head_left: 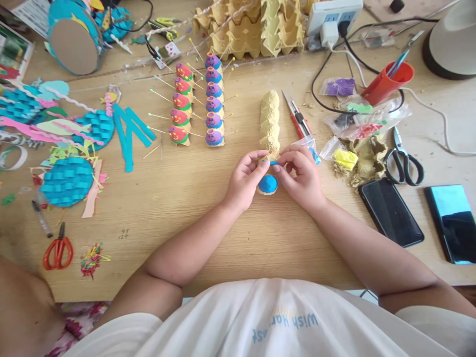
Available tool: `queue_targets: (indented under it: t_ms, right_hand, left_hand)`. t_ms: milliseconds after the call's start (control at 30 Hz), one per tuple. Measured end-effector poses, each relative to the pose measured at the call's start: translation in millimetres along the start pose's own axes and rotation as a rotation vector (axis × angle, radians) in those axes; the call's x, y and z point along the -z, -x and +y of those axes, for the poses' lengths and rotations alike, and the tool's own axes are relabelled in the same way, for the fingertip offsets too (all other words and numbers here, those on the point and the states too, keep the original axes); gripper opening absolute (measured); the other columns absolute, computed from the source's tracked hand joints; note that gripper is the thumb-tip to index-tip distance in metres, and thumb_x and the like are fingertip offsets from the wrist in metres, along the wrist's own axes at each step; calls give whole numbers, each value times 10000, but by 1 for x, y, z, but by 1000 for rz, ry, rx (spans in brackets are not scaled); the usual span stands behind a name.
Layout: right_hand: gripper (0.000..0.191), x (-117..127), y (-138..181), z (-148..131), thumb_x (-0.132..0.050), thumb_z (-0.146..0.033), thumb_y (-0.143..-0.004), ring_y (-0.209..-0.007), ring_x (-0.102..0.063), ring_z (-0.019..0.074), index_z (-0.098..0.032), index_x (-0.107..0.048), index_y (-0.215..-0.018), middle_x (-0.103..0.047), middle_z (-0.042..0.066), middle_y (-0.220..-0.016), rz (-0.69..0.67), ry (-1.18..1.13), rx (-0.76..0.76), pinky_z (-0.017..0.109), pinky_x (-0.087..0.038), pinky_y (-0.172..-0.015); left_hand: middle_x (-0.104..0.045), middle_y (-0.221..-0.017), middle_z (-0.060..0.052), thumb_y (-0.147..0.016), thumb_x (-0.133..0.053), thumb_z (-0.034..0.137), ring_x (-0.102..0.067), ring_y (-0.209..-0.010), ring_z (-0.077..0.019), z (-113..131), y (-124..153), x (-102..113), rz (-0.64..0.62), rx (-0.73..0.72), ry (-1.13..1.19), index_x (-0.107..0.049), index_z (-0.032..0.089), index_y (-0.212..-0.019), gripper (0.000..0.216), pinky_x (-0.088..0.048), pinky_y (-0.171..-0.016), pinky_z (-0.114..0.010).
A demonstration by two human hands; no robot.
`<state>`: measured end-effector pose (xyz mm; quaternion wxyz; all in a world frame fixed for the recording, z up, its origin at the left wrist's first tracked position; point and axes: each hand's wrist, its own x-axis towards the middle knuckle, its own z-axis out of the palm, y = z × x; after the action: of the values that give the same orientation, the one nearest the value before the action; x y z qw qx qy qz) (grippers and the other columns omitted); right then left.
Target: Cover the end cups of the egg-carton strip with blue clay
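Note:
Between the fingertips of my left hand point(245, 179) and my right hand point(303, 177) is a small strip of blue clay point(273, 162); both hands are closed in a pinch on it. Just below them on the table sits an egg-carton cup topped with blue clay point(267, 183), its pale rim showing. Beyond my fingertips a bare strip of egg-carton cups point(269, 119) points away from me, its near end partly hidden by the hands. A red utility knife point(298, 119) lies to its right, and a bag of blue clay point(314, 153) touches or nears my right hand.
Two painted caterpillar rows point(181, 104) point(213, 104) with pins stand left of centre. To the right are yellow clay point(345, 158), black scissors point(404, 163), a phone point(391, 212) and a red cup point(388, 82). Orange-handled scissors point(58, 250) lie left, near another person's arm point(26, 307).

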<state>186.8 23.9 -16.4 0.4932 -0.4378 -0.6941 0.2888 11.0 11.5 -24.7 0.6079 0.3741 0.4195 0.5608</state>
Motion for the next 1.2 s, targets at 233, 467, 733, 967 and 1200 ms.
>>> queue_targets:
  t_ms: [233, 467, 733, 967, 1200]
  right_hand:
    - [283, 0, 0, -1, -762, -546, -1083, -943, -695, 218, -275, -728, -1012, -741, 90, -1134, 4, -37, 3, 371, -600, -684]
    - [466, -5, 1, 2, -712, -754, -1065, -863, -669, 201, -290, -666, -1061, -685, 40, -989, 84, -192, -99, 371, -598, -712]
    - [593, -10, 5, 3, -759, -856, -973, -718, -620, 169, -306, -577, -1102, -679, -11, -881, 8, -303, -219, 345, -506, -629]
    - [679, -9, 3, -7, -932, -791, -855, -694, -668, 161, -340, -510, -1135, -738, -42, -873, -71, -512, -367, 305, -537, -598]
    - [763, -10, -4, -8, -1076, -697, -704, -838, -720, 170, -327, -533, -1091, -702, -48, -922, -37, -730, -483, 322, -647, -770]
  left_hand:
    - [-835, -1077, -10, -764, -1044, 644, -761, -980, -141, 4, -2, 1, 10, 57, 48, -815, 270, -1181, 605, -603, -919, -274]
    - [-783, -989, 20, -800, -1031, 643, -710, -865, -107, 4, -2, 3, 29, 6, 37, -803, 269, -1185, 583, -570, -818, -261]
    - [-832, -1020, 18, -736, -1070, 639, -774, -928, -120, 6, 0, 0, 64, 4, 98, -799, 273, -1146, 613, -618, -891, -271]
    - [-855, -1078, 11, -774, -1051, 621, -817, -1006, -135, 4, 2, -2, 40, -43, 59, -781, 274, -1137, 570, -647, -953, -284]
    - [-860, -1111, 15, -774, -1066, 568, -819, -1067, -140, 3, 4, -2, -3, -39, 87, -773, 292, -1127, 535, -652, -1036, -301]
